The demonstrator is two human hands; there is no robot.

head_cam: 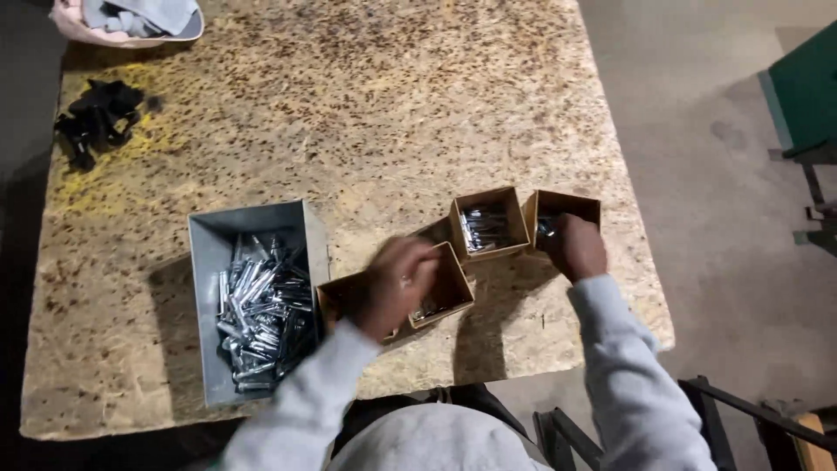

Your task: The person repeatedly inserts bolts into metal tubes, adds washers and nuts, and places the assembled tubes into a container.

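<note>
— Where are the hands sitting right now?

— Both are working low in the frame, just right of centre. The left hand (398,283) is hovering over a small cardboard box (440,292) at lower centre, its fingers curling down into the box's near corner. It is blurring, so I cannot tell whether it is gripping anything.

— And the other one?

— The right hand (577,247) is reaching into the rightmost cardboard box (565,209), right of centre. Its fingers are bending over the box's inner edge, touching the shiny metal parts (546,228) inside; whether it is pinching one is hidden.

— What is lying between the two hands?

— A middle cardboard box (488,225), sitting just above and between them, holding a small heap of the same silver pieces. The three boxes are standing close together, nearly touching.

— Where is the main supply?

— A grey metal bin (253,228) is standing at centre left, just beside the left forearm, piled with silver metal pieces (261,318).

— Anything else on the chipboard table (366,105)?

— A clump of black parts (98,118) is lying at upper left, well apart from the hands, and a pink tray of cloth (126,22) is poking in at the top left corner.
</note>
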